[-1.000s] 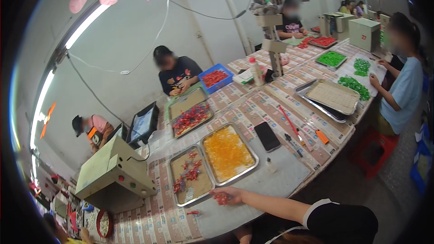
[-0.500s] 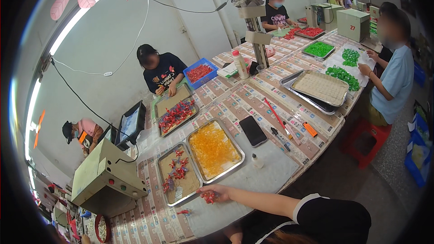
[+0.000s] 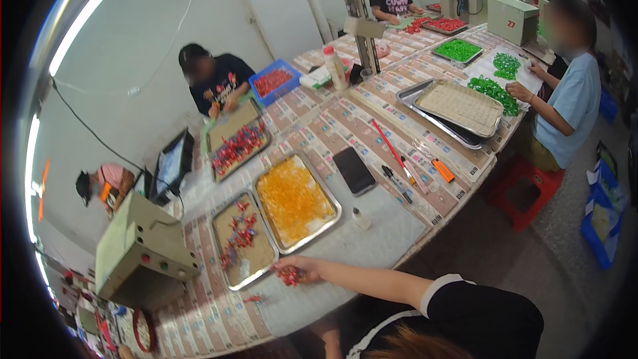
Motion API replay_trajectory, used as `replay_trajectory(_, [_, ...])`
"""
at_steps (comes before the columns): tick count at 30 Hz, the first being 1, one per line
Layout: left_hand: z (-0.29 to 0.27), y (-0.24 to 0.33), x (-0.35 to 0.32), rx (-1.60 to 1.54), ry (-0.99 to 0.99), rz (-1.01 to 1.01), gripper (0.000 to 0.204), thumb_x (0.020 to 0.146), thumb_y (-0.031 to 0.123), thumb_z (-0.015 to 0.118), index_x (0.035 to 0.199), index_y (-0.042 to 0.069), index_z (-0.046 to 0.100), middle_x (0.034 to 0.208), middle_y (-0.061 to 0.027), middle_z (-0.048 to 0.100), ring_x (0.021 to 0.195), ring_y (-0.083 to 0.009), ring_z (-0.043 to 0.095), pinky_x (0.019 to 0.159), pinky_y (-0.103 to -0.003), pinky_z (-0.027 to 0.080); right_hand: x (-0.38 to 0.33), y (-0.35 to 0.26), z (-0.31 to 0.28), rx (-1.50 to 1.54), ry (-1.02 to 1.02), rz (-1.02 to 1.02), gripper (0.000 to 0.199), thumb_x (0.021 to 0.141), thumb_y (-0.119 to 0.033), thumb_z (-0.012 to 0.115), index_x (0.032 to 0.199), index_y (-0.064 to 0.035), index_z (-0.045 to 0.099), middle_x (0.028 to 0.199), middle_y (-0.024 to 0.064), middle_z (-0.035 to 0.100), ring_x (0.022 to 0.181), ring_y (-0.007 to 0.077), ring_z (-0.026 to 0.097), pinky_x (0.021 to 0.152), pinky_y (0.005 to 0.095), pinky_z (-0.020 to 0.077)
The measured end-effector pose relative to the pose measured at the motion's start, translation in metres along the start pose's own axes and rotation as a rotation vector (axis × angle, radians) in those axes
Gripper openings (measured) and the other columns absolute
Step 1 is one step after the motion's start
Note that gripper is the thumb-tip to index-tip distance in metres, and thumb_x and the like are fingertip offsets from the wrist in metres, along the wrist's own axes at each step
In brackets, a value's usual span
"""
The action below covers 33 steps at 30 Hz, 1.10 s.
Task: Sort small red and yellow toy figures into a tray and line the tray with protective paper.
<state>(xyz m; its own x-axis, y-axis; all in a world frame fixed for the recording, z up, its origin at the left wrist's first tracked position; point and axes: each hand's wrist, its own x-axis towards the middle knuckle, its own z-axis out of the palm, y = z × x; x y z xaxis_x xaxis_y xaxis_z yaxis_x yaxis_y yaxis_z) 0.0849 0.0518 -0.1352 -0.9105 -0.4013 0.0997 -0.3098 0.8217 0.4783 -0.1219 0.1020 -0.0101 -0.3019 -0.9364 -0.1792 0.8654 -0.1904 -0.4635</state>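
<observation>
My right hand (image 3: 296,270) reaches leftward across the table edge, its fingers closed on a small bunch of red pieces (image 3: 290,276). It rests at the near corner of a steel tray (image 3: 226,278) that holds scattered red and dark pieces. Beside that tray lies a second steel tray (image 3: 332,218) filled with orange-yellow pieces. A few loose red pieces (image 3: 253,299) lie on the table left of my hand. My left hand does not show.
A black phone (image 3: 353,170), a small bottle (image 3: 361,219), a red stick (image 3: 389,147) and an orange marker (image 3: 442,171) lie to the right. A grey-green machine box (image 3: 143,252) stands left. Several people work at trays of red and green pieces farther along.
The camera has dipped and swung, so the table sits higher and larger in view. My right hand stays by the tray's near corner, still closed on red pieces.
</observation>
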Motion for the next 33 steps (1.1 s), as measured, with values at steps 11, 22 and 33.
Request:
replay_trajectory(11, [-0.080,0.044,0.014,-0.585,0.241,-0.410,0.015,0.078,0.008,0.053,0.087,-0.003,0.058,0.084,-0.0202,0.059,0.082,-0.0370,0.055,0.074,-0.038,0.044,0.015,-0.017,0.008,0.055,0.097,-0.083,0.022,0.084,-0.017,0.055,0.100,-0.0017,0.054,0.078,0.0053,0.056,0.067,0.0157,0.058,0.061,0.0304,0.0501])
replay_trajectory(22, [-0.159,0.041,0.026,-0.780,0.398,-0.522,0.018,0.081,0.010,0.053,0.096,0.000,0.053,0.080,-0.0177,0.057,0.073,-0.0285,0.058,0.068,-0.034,0.046,-0.003,0.013,0.026,-0.373,0.487,-0.188,0.031,0.085,-0.011,0.052,0.114,-0.0023,0.046,0.074,0.0037,0.058,0.064,0.0130,0.056,0.059,0.0262,0.0471])
replay_trajectory(33, [-0.132,-0.188,-0.142,-0.512,0.854,-1.238,0.016,0.082,0.018,0.053,0.084,0.003,0.059,0.071,-0.0102,0.061,0.066,-0.0188,0.059,0.061,-0.032,0.045,0.051,0.197,0.150,-0.479,0.088,0.646,0.015,0.085,-0.011,0.050,0.097,-0.0014,0.051,0.073,0.0044,0.052,0.061,0.0149,0.056,0.056,0.0253,0.0458])
